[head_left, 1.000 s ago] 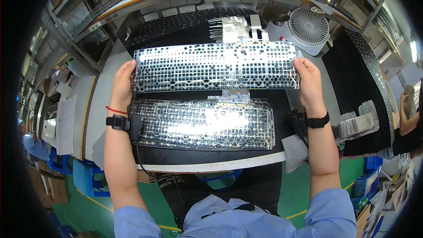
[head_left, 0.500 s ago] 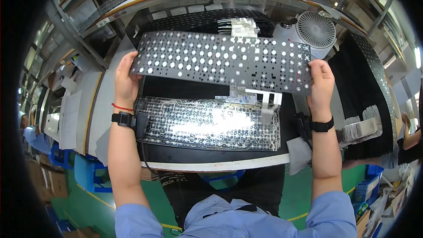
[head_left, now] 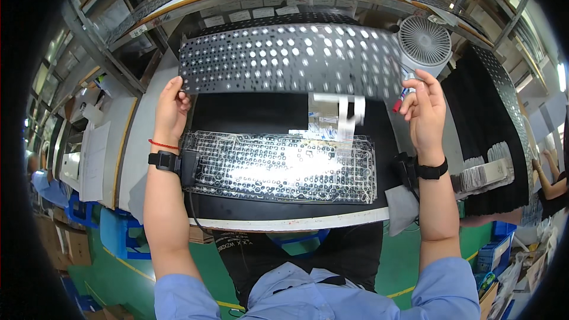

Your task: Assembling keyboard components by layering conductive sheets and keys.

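Both hands, left point(head_left: 172, 109) and right point(head_left: 424, 109), grip the end edges of a black perforated sheet point(head_left: 284, 59) raised clear above the metal keyboard plate point(head_left: 278, 166) on the counter point(head_left: 296, 223).

A dark perforated metal plate point(head_left: 290, 62) is spanning the bench's far side, blocking reach toward the rear shelving. A white round desk fan point(head_left: 424, 40) is crowding its right end. Bare black mat point(head_left: 249, 112) is lying open between the plate and a clear keyboard membrane point(head_left: 278, 166).
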The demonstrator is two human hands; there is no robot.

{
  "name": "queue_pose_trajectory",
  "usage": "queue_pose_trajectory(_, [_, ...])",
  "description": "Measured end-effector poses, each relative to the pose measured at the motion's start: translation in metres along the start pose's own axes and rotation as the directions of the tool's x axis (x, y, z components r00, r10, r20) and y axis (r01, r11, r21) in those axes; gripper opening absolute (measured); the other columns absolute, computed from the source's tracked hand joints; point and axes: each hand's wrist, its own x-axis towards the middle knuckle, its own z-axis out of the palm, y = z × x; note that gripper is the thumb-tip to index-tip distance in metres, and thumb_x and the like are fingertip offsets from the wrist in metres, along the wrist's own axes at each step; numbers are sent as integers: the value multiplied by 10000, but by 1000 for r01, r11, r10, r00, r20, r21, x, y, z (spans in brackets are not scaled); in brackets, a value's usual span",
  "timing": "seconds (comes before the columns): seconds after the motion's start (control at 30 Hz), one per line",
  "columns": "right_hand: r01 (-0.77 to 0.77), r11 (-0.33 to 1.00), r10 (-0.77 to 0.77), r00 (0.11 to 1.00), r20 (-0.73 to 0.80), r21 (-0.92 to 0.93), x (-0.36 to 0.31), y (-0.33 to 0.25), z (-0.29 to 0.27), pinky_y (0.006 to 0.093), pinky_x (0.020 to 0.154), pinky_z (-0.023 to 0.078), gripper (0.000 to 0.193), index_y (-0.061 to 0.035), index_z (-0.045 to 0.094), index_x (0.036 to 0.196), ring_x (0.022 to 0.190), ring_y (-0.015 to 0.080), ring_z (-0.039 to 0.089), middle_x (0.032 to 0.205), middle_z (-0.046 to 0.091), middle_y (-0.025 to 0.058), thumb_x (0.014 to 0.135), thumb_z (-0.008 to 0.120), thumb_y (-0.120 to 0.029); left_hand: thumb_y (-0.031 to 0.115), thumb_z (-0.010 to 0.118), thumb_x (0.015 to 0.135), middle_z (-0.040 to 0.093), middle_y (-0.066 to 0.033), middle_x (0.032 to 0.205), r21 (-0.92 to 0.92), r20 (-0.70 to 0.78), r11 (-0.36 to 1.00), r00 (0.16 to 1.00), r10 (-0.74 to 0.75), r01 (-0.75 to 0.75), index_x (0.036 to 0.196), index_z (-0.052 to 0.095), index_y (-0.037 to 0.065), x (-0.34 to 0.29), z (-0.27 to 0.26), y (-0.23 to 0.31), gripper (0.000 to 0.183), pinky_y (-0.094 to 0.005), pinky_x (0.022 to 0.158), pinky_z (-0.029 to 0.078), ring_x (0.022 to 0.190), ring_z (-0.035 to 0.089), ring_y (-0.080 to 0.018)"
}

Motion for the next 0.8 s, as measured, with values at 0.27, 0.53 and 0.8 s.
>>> queue_pose_trajectory(0.27, [-293,838,410,895,177,-460,1,3,-2,203,593,457,218,-26,609,1076,661,75,564,901,622,35,935,627,-192,266,488,1016,645,-42,1049,-9,-159,999,986,51,-53,1324,520,44,-11,33,10,381,-209,690,434,805,559,-75])
queue_pose_trajectory(0.53, [77,600,584,637,502,-796,-12,10,0,262,672,429,509,-13,609,1033,754,124,507,809,543,18,634,883,-172,261,496,1013,641,-2,953,112,-29,993,999,36,-32,1238,570,51,-4,13,0,316,-190,655,417,771,548,-58])
queue_pose_trajectory(0.8, [16,602,608,639,471,-798,-9,13,3,242,613,412,163,11,608,992,653,84,476,724,535,-9,856,670,-54,258,500,1012,640,7,918,143,2,990,1000,7,-8,1193,587,56,-5,14,0,285,-184,635,416,744,542,-54])
